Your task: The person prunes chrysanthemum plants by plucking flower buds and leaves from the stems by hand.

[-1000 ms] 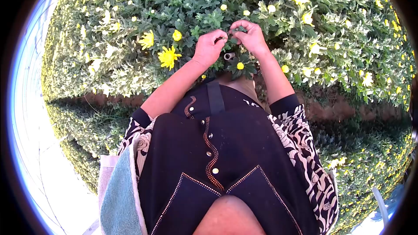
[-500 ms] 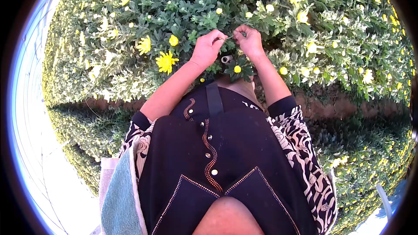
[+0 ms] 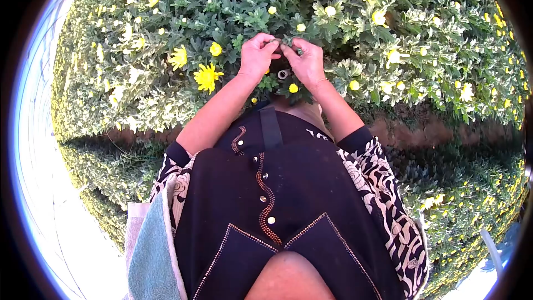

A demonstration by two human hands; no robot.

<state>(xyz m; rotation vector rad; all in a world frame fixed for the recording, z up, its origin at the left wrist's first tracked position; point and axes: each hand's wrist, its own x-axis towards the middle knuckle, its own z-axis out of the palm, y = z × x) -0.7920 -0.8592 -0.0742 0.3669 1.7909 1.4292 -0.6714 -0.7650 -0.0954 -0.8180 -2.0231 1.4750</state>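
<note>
My left hand (image 3: 256, 57) and my right hand (image 3: 307, 62) meet in front of me, among the leafy chrysanthemum plants (image 3: 239, 8). The fingertips of both are pinched and nearly touch. A small green chrysanthemum sprig (image 3: 300, 51) pokes out between the fingers of my right hand. Whatever lies between the left fingertips is too small to make out. Just below the hands is a grey ring-ended tube (image 3: 283, 74), close to a yellow bud (image 3: 293, 88). Left of my left hand, an open yellow flower (image 3: 207, 78) and a half-open one (image 3: 215, 49) stand among the leaves.
Dense rows of flowering plants spread on all sides. A strip of brown soil (image 3: 427, 133) runs between the rows at right. A dark strap (image 3: 271, 128) crosses my dark top at the waist. A blue-green towel (image 3: 150, 250) hangs at my left side.
The hands have come closer together, the right one moving left and turning inward. The thin strand seen between them before is now hidden by the fingers. The view has shifted slightly.
</note>
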